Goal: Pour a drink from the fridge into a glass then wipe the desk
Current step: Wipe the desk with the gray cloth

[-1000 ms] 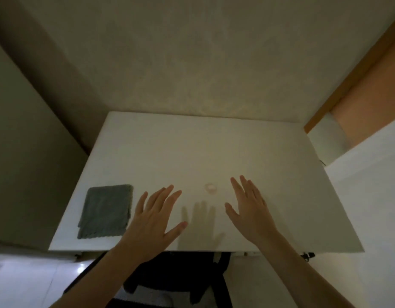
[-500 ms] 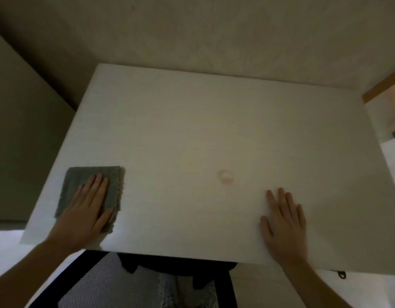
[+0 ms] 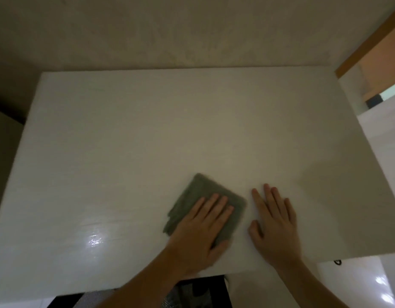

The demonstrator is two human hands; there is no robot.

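Note:
A white desk [image 3: 130, 138] fills most of the head view. On its near middle lies a folded grey-green cloth [image 3: 198, 192], turned at an angle. My left hand [image 3: 201, 232] presses flat on the cloth's near half, fingers spread. My right hand [image 3: 274, 221] lies flat on the bare desk just right of the cloth, palm down, holding nothing. No glass, drink or fridge is in view. The small pinkish spot seen earlier on the desk is hidden or gone; I cannot tell which.
A beige wall [image 3: 192, 34] stands behind the desk. A wooden door frame [image 3: 369, 41] is at the upper right. A dark chair [image 3: 192, 292] sits under the desk's near edge. A wet glare [image 3: 94, 240] shines on the desk at the near left.
My left hand has slid the cloth from the desk's near left corner to the near middle, over where the pinkish spot was. My right hand has stayed flat beside it.

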